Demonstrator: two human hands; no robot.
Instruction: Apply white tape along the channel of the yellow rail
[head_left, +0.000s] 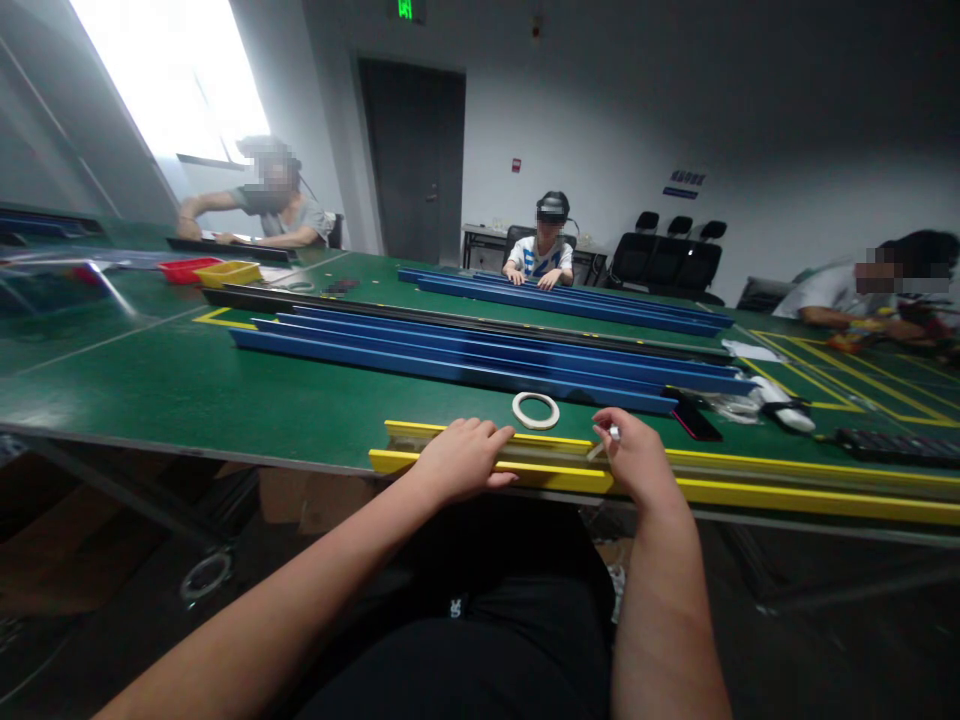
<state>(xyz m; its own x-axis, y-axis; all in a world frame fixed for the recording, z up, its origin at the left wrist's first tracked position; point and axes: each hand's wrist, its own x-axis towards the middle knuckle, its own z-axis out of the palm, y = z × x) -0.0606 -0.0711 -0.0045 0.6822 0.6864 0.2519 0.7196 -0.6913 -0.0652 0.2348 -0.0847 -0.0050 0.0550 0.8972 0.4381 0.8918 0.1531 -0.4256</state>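
A long yellow channel rail (547, 478) lies along the near edge of the table. My left hand (463, 458) is wrapped over its left part, thumb on the near side and fingers across the channel. My right hand (634, 452) is closed in a pinch just above the rail, further right. A short whitish strip (596, 450) shows below its fingertips, and something small and white pokes out beside the fingers; what it is I cannot make out. Between the hands, just behind the rail, a roll of white tape (535, 410) lies flat.
Several blue rails (450, 370) and a black rail (360, 312) lie beyond. A phone (696, 418) is to the right. Red (187, 270) and yellow trays (229, 274) stand at the left. Co-workers sit at the left, across the table (135, 385) and at the right.
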